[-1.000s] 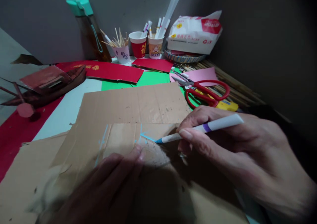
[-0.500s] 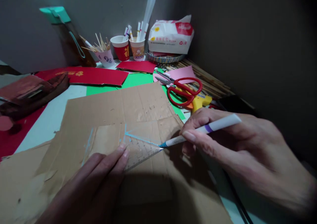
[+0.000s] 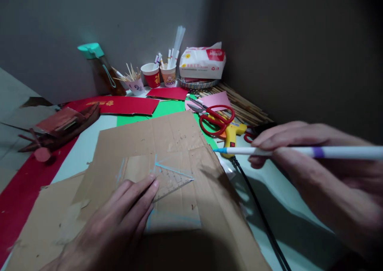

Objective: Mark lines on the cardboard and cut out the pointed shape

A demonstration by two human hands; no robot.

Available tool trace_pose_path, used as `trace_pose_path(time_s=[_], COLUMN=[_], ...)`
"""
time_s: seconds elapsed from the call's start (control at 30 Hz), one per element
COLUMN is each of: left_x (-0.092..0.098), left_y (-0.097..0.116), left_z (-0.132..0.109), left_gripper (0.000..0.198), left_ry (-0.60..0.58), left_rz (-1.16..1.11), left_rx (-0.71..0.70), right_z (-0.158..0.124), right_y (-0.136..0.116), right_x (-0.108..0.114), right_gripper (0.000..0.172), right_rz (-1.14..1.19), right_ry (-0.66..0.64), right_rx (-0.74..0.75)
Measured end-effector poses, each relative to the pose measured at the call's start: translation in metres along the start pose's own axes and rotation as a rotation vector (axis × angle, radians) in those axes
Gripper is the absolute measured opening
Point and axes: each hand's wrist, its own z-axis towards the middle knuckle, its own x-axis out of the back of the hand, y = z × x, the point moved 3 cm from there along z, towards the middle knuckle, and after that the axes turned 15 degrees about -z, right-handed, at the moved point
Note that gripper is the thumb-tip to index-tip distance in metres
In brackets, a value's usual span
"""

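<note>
My left hand (image 3: 119,215) presses its closed-together fingertips on a clear set square (image 3: 172,182), holding it flat against the brown cardboard (image 3: 149,133). A blue line runs along the square's upper edge, and more blue lines mark the cardboard to its left and below. Away to the right, my right hand (image 3: 311,171) grips a white marker pen (image 3: 293,152) with a purple band. Its blue tip points left, above the cardboard's right edge and apart from the set square. Part of the left palm is in shadow.
Red-handled scissors (image 3: 217,119) and a yellow glue gun (image 3: 231,137) with a black cord (image 3: 260,209) lie right of the cardboard. Behind stand paper cups (image 3: 151,75), a bottle (image 3: 109,75) and a tissue pack (image 3: 202,63). A model boat (image 3: 62,127) sits left.
My right hand has lifted the marker pen off the set square's tip and drawn it right. My left hand stays on the square. The view has shifted, showing more on the left.
</note>
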Motion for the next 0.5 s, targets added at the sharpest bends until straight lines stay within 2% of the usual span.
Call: trace_pose_path(time_s=[0.1,0.23,0.3,0.4,0.5], left_x=[0.004,0.010,0.013,0.014,0.014], left_y=[0.008,0.016,0.020,0.026,0.035], left_z=[0.006,0.016,0.021,0.025,0.023], left_gripper=[0.050,0.043,0.040,0.033,0.030], left_ry=[-0.035,-0.024,-0.008,0.009,-0.008], left_rz=[0.073,0.031,0.016,0.042,0.088], left_rx=[-0.082,-0.001,0.022,0.016,0.036], right_z=[-0.001,-0.006,-0.011,-0.020,-0.025], right_y=[-0.005,-0.007,-0.010,-0.017,-0.021], right_x=[0.001,-0.007,-0.018,-0.039,-0.058], right_gripper=[0.020,0.017,0.018,0.029,0.039], right_rz=[-0.129,-0.177,-0.190,-0.300,-0.381], right_ry=[-0.050,-0.162,-0.246,-0.356,-0.420], right_rx=[0.213,0.406,0.533,0.716,0.784])
